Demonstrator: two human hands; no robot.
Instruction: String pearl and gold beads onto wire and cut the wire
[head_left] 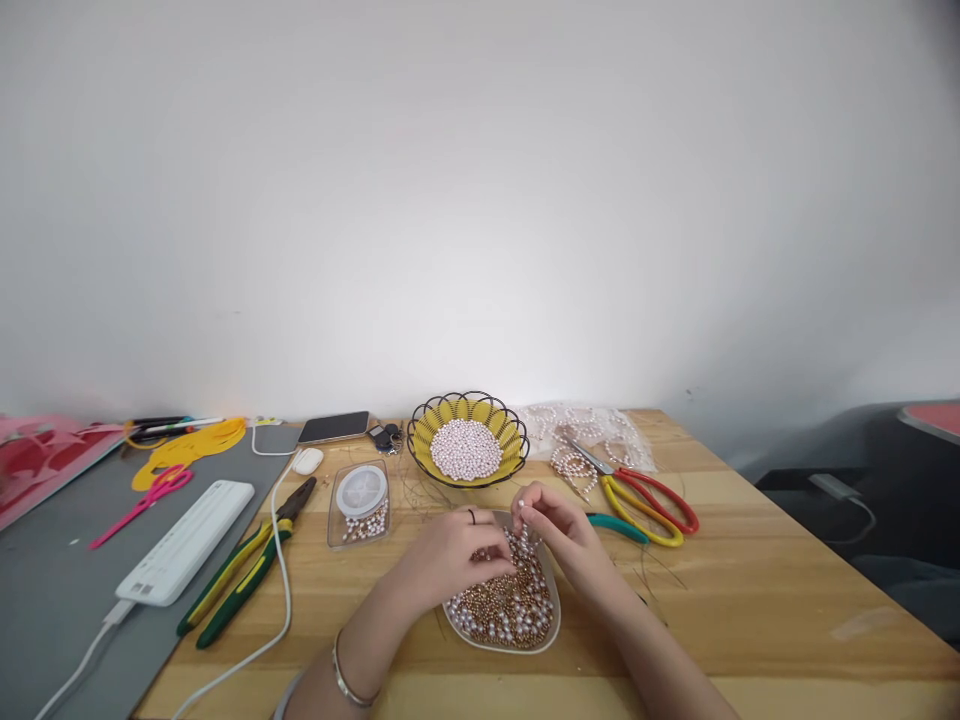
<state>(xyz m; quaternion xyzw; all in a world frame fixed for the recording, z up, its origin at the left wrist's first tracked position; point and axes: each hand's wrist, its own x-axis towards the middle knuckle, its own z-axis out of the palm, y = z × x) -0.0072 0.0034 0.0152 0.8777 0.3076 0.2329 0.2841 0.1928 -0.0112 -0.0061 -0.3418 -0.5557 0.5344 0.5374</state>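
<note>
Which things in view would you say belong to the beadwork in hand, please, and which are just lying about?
Likely the job's:
bead tray, under left hand and right hand
bead basket
clear bead box
red-and-yellow scissors
green-and-yellow pliers

Probably lying about:
smartphone
white power bank
pink scissors

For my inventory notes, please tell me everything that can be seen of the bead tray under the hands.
The bead tray is a shallow, pale container, apparently plastic, with rounded corners and a thin rim. It sits flat on the wooden table and holds small gold-brown and larger pale, pearly beads mixed together. The left hand and right hand partly hide its far side; whether they touch its rim I cannot tell.
</note>
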